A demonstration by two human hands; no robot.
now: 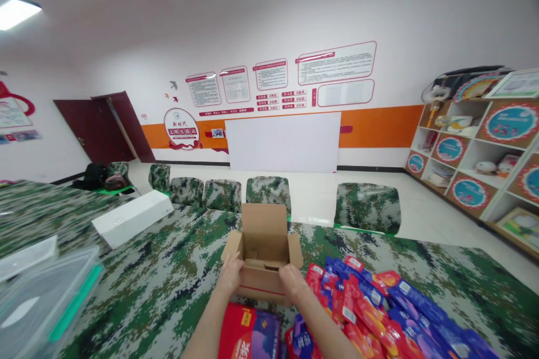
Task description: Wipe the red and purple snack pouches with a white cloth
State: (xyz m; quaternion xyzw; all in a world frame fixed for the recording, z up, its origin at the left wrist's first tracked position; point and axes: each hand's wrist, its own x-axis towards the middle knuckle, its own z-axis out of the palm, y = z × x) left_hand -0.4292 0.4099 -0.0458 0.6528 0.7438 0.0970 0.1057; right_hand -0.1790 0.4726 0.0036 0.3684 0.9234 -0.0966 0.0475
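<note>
An open brown cardboard box (263, 280) stands on the camouflage-patterned tablecloth in front of me, its back flap upright and its side flaps spread outward. My left hand (231, 274) is closed on its near left corner. The near right corner is gripped by my right hand (292, 281), fingers curled over the edge. Inside, bare cardboard shows; the bottom is partly hidden by the front wall. Just below the box lies a red and purple printed package (249, 331), partly cut off by the frame. A heap of red and blue sachets (357, 308) spreads to the right, beside my right forearm.
On the left are a long white box (132, 219) and a clear plastic bin (46, 303) with a green latch. Several camouflage-covered chairs (367, 207) line the table's far side. A shelf unit (475, 146) stands at the right wall.
</note>
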